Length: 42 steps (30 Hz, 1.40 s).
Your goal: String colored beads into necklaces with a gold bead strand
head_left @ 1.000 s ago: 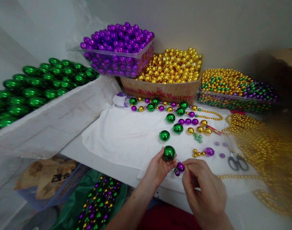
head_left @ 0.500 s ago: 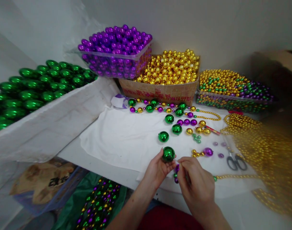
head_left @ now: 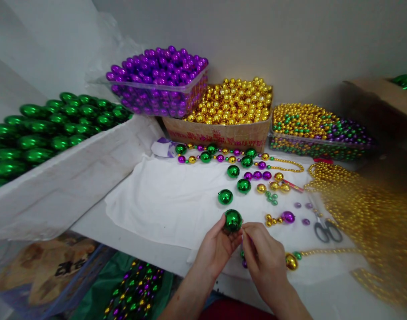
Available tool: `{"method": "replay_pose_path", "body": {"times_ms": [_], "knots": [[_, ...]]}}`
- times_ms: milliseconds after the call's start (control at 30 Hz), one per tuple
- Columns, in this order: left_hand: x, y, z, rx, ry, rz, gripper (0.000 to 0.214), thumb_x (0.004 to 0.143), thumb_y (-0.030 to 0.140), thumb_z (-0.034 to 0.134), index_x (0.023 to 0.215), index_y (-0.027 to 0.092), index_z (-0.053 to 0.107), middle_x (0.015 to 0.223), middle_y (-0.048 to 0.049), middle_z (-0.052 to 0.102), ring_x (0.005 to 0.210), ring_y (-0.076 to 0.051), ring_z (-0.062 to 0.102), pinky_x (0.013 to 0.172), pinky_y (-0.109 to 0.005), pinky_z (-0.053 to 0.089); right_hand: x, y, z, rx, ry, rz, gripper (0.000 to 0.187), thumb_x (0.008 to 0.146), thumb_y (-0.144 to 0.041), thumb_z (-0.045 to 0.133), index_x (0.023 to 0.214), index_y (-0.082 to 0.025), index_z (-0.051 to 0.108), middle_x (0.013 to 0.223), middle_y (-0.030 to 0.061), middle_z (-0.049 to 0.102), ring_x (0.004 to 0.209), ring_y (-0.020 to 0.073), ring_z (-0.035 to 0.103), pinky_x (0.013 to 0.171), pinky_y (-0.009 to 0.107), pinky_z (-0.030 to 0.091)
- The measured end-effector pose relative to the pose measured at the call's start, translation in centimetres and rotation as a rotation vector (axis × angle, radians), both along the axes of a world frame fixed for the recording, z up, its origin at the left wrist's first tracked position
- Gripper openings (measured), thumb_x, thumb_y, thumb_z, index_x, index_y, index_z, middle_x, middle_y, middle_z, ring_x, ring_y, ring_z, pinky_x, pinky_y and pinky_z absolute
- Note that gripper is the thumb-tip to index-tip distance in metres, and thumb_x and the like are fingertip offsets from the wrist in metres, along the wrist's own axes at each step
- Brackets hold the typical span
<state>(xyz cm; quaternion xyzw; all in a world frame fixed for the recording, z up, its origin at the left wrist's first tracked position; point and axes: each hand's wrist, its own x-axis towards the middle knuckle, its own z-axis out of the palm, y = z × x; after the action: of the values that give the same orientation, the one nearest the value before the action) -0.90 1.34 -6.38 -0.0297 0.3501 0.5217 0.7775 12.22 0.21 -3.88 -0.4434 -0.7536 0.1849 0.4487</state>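
My left hand (head_left: 216, 248) is closed round a large shiny green ball bead (head_left: 232, 221), held just above the white cloth (head_left: 170, 200). My right hand (head_left: 261, 258) pinches something thin right beside the bead; a bead string with small purple and green beads (head_left: 243, 259) hangs under its fingers. That string runs right over a gold bead (head_left: 291, 262) into a gold strand (head_left: 323, 252). Loose green balls (head_left: 225, 197), purple beads (head_left: 257, 175) and gold beads (head_left: 273, 186) lie on the cloth ahead.
At the back stand a tub of purple balls (head_left: 156, 84), a cardboard box of gold balls (head_left: 230, 129) and a tray of mixed small beads (head_left: 320, 133). A white box of green balls (head_left: 56, 178) is at left. Scissors (head_left: 326, 229) and a gold strand pile (head_left: 373, 213) lie right.
My right hand moved left against the green bead, and the purple beads slipped under its fingers. A gold bead on the string has come into view to the right.
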Motion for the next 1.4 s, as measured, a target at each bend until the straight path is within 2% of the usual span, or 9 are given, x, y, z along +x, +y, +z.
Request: {"method": "replay_pose_path", "body": {"times_ms": [200,333,433,533,700,867,1133,1300,1400], "knots": [[0.2,-0.8,3.8,0.295,0.346,0.035,0.031,0.088,0.034,0.055,0.116,0.021,0.060,0.115,-0.0087,0.063,0.103,-0.023,0.058,0.086,-0.038,0.050,1.5,1.2,0.5,-0.286,0.298,-0.007,0.016,0.090,-0.015,0.052,0.082,-0.019,0.065,0.070,-0.0001,0.056,0.068,0.0131,0.054,0.061,0.024,0.042],[0.0,0.4,5.0,0.407,0.692,0.157,0.027,0.086,0.037,0.060,0.102,0.018,0.069,0.120,-0.0090,0.062,0.116,-0.024,0.052,0.098,-0.037,0.042,1.8,2.0,1.1,-0.377,0.270,0.007,0.015,0.087,-0.014,0.056,0.079,-0.019,0.068,0.069,-0.0010,0.056,0.069,0.0127,0.053,0.063,0.024,0.039],[-0.6,1.0,5.9,0.522,0.846,0.223,0.019,0.084,0.034,0.062,0.087,0.019,0.073,0.123,-0.0074,0.061,0.125,-0.027,0.046,0.109,-0.043,0.032,1.7,2.1,1.6,-0.405,0.257,0.064,0.028,0.088,-0.008,0.050,0.106,-0.023,0.066,0.083,0.0003,0.059,0.081,0.0134,0.056,0.073,0.024,0.042],[-1.3,0.8,6.6,0.588,0.955,0.187,0.018,0.084,0.034,0.062,0.083,0.021,0.074,0.125,-0.0055,0.060,0.128,-0.027,0.043,0.115,-0.046,0.021,1.8,1.7,2.4,-0.398,0.272,0.104,0.052,0.087,-0.003,0.042,0.134,-0.026,0.047,0.110,0.0039,0.057,0.101,0.0143,0.054,0.088,0.027,0.042],[-1.1,-0.3,6.7,0.622,0.988,0.077,0.018,0.084,0.036,0.061,0.084,0.024,0.074,0.131,-0.0030,0.056,0.132,-0.027,0.038,0.116,-0.045,0.021,1.2,0.7,3.9,-0.352,0.071,0.161,0.054,0.083,-0.008,0.056,0.133,-0.030,0.049,0.132,0.0057,0.045,0.125,0.0198,0.038,0.103,0.035,0.033],[-1.2,-0.7,6.7,0.614,0.989,0.075,0.017,0.084,0.035,0.060,0.083,0.024,0.074,0.130,-0.0026,0.057,0.131,-0.026,0.041,0.115,-0.042,0.023,-0.7,1.0,3.4,-0.324,0.159,0.055,0.011,0.087,-0.014,0.059,0.086,-0.021,0.067,0.093,0.0022,0.063,0.095,0.0169,0.053,0.085,0.032,0.039],[-3.5,-1.4,6.8,0.554,0.798,0.146,0.021,0.084,0.040,0.059,0.087,0.024,0.073,0.114,-0.0062,0.067,0.115,-0.026,0.055,0.093,-0.036,0.050,-2.0,0.8,4.1,-0.778,0.790,0.142,0.011,0.084,-0.026,0.063,0.077,-0.018,0.067,0.063,-0.0023,0.065,0.052,0.0079,0.049,0.051,0.020,0.035],[-2.6,-2.2,5.8,0.548,0.802,-0.190,0.055,0.074,0.034,0.070,0.128,0.029,0.056,0.120,-0.0073,0.065,0.112,-0.030,0.058,0.091,-0.039,0.051,-1.9,0.8,5.8,-0.689,0.813,0.173,0.011,0.084,-0.023,0.060,0.077,-0.018,0.066,0.062,-0.0031,0.063,0.056,0.0083,0.054,0.054,0.018,0.040],[-1.6,-2.0,4.1,0.690,1.019,-0.368,0.037,0.078,0.035,0.065,0.112,0.023,0.067,0.108,-0.0076,0.069,0.108,-0.030,0.060,0.095,-0.042,0.048,-2.8,0.3,6.7,-0.524,0.602,0.257,0.018,0.085,-0.014,0.055,0.072,-0.018,0.068,0.064,-0.0013,0.065,0.064,0.0106,0.060,0.067,0.021,0.045]]}}
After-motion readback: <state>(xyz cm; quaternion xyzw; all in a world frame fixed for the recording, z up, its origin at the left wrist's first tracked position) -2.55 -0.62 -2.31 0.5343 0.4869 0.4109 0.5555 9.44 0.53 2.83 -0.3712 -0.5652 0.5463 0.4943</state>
